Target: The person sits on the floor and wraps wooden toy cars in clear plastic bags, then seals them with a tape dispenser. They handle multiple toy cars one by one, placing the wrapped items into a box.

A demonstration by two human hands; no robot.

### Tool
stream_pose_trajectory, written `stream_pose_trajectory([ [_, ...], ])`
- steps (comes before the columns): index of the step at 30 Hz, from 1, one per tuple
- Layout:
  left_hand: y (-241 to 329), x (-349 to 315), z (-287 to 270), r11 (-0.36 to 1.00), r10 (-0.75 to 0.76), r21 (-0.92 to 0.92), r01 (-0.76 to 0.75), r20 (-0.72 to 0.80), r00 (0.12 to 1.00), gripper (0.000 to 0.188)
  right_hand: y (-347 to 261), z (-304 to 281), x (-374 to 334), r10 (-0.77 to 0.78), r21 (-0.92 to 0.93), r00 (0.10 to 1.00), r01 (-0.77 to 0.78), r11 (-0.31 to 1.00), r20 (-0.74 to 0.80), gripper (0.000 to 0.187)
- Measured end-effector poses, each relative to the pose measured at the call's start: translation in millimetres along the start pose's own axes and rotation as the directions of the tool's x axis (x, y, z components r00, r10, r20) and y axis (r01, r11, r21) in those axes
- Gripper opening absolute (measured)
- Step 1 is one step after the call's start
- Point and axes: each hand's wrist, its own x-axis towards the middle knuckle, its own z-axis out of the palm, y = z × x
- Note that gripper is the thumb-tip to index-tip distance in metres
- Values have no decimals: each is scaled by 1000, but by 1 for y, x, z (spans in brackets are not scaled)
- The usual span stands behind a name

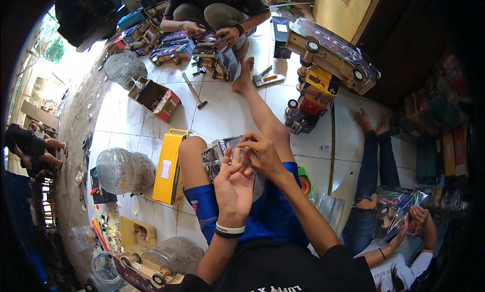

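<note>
My left hand (235, 188) is turned palm up above my lap, its fingers stretched out. My right hand (263, 154) meets it from the right, with bent fingers closed at the left fingertips. Whatever may be pinched there is too small to make out. Just behind the hands, between my knees, sits a dark box-shaped piece with printed sides (214, 154), partly hidden by my hands. Left of my knee stands a yellow box-shaped toy body (169, 168) with a white label.
A hammer (194, 92) and an open box of scraps (154, 97) lie ahead on the tiles. Wooden toy trucks (328, 54) are stacked at the right. Large clear plastic bundles (124, 170) stand left. One person handles a toy truck (214, 59) opposite; another holds a wrapped toy (396, 211) at right.
</note>
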Motion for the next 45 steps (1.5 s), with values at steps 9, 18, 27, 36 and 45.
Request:
stream_pose_trajectory([
  [9,33,7,-13,975,-127,-181,128,20,992,67,-8,-11,6,-44,-166,979,79,983,200,13],
  [18,28,30,-15,-643,141,644,-415,632,762,24,2,-17,30,-10,-324,887,179,929,462,10],
  [27,46,40,-12,-839,-59,333,-431,731,680,12,15,-7,57,59,-313,772,185,932,633,18],
  [36,33,45,-25,-708,81,522,-475,728,680,16,13,-14,49,86,-297,817,107,949,570,17],
  [45,36,58,-27,-664,124,659,-352,562,818,13,-4,-16,-6,-137,-159,981,158,974,135,17],
])
